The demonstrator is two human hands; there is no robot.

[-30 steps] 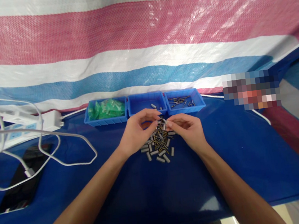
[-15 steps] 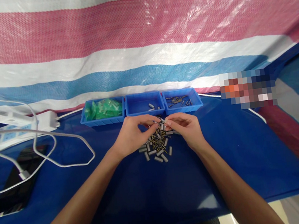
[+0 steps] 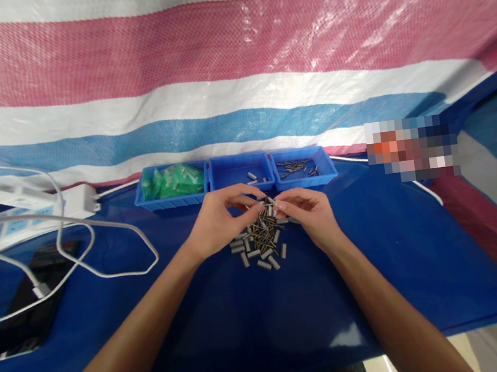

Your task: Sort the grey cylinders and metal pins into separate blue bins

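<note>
Blue cloth covers the table (image 3: 266, 328); on it, near the middle, lies a small heap of parts (image 3: 258, 242), grey short sleeves mixed with thin dark pins with yellowish ends. Both hands are just above the far edge of this heap and their fingertips almost meet. The left hand (image 3: 219, 223) has thumb and forefinger pinched narrow on something very small; it looks like a pin, but I cannot tell for sure. The right hand (image 3: 310, 211) also has the fingers closed narrow, and it holds a small grey sleeve (image 3: 271, 210) between thumb and forefinger, pointing to the left hand.

Behind the hands three blue trays stand in a row, touching each other; the left tray (image 3: 173, 200) holds green pieces, the middle tray (image 3: 239, 166) holds a few grey sleeves, the right tray (image 3: 304, 180) holds thin dark pins. At the left side a white power strip (image 3: 28, 204) lies with white cables (image 3: 116, 250) in loops; one cable goes to a black phone (image 3: 23, 310) lying flat. A striped plastic sheet (image 3: 233, 61) in red, white and blue hangs behind.
</note>
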